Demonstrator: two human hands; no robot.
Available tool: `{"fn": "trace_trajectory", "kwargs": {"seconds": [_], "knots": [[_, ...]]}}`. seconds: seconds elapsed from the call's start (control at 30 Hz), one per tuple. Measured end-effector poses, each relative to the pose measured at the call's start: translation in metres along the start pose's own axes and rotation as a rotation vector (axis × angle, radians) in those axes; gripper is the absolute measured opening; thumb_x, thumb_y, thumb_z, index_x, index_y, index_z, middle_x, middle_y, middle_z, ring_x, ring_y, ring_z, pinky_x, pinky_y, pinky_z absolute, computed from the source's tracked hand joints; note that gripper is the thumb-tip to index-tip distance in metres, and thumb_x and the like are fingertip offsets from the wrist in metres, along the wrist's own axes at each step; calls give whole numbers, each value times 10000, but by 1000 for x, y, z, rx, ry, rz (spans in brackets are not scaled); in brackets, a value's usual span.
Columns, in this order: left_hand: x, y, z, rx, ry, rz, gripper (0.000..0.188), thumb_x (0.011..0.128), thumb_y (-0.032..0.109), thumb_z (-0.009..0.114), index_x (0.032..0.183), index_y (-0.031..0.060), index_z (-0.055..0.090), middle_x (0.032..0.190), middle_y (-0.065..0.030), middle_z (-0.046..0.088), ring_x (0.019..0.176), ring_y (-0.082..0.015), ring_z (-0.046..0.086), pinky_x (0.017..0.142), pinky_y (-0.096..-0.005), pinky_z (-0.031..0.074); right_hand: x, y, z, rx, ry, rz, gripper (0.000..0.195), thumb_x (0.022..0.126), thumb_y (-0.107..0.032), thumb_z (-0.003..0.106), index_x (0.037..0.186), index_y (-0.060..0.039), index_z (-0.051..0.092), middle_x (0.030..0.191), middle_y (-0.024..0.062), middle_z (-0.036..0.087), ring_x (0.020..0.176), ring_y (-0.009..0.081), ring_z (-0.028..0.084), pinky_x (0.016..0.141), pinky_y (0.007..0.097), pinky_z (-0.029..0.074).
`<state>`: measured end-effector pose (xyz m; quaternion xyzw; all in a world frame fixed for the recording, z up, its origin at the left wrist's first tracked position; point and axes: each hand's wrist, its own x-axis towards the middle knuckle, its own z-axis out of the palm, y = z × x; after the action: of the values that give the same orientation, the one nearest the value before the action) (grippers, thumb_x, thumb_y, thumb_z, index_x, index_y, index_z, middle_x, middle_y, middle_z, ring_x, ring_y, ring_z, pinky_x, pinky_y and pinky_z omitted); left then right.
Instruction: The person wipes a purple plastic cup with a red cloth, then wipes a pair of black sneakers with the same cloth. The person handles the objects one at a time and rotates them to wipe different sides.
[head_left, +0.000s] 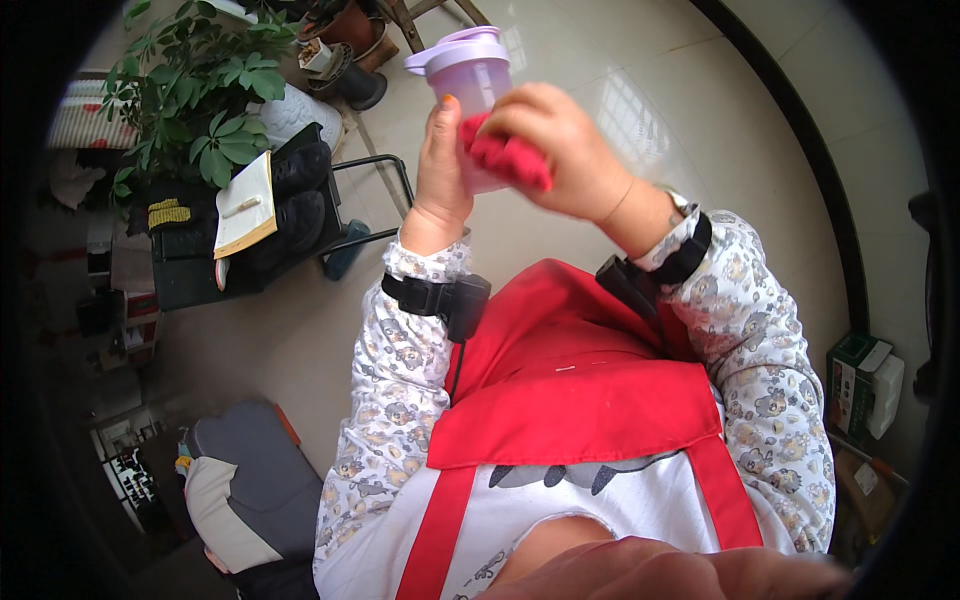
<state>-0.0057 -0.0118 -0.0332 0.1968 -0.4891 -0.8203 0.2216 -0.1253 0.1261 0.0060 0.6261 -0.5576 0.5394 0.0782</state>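
A translucent purple plastic bottle (466, 82) with a lilac lid and a carry loop stands nearly upright in front of me, tilted slightly. My left hand (439, 172) grips its left side, thumb up along the wall. A crumpled red cloth (517, 159) is bunched in my right hand (559, 150) and pressed against the bottle's right side. The cloth and my right fingers hide part of the bottle's lower wall. Below my hands spreads the red apron (577, 412) that I wear.
On the left, a black rack (195, 289) carries dark shoes (300, 217) and an open book (246, 206) with a pen-like object on it. Behind it are a leafy potted plant (221, 146) and a white pot (300, 120). A grey chair (255, 465) stands lower left; a green box (851, 382) sits at right.
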Motion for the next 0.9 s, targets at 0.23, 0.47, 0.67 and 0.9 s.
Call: {"fn": "trace_trajectory", "kwargs": {"seconds": [0.23, 0.47, 0.67, 0.9], "knots": [[-7, 1, 12, 127, 35, 70, 649, 1006, 603, 520, 1356, 57, 543, 1235, -98, 655, 1100, -202, 669, 940, -355, 558, 11, 15, -5, -42, 44, 95, 437, 618, -78, 834, 1024, -96, 675, 1023, 113, 642, 973, 365, 628, 833, 426, 537], [0, -3, 13, 144, 110, 126, 655, 1011, 606, 522, 1369, 57, 531, 1247, -91, 642, 1134, -204, 646, 974, -362, 530, -1, 8, 6, -92, 64, 35, 328, 694, -68, 788, 1003, -78, 679, 1012, 121, 645, 951, 362, 627, 833, 416, 531], [-1, -5, 0, 149, -92, 178, 686, 978, 606, 592, 1392, 68, 493, 1290, -63, 587, 1191, -190, 587, 1033, -360, 480, 7, 6, 5, -94, 62, 60, 254, 755, -81, 768, 993, -68, 680, 985, 119, 646, 915, 354, 620, 799, 417, 528], [1, -5, 1, -34, -61, 162, 538, 1009, 441, 602, 1383, 70, 495, 1288, -80, 602, 1175, -204, 619, 999, -361, 530, 14, -9, -15, 2, -62, 24, 444, 740, -111, 783, 1162, -68, 655, 1149, 154, 647, 1059, 377, 614, 915, 434, 516]]}}
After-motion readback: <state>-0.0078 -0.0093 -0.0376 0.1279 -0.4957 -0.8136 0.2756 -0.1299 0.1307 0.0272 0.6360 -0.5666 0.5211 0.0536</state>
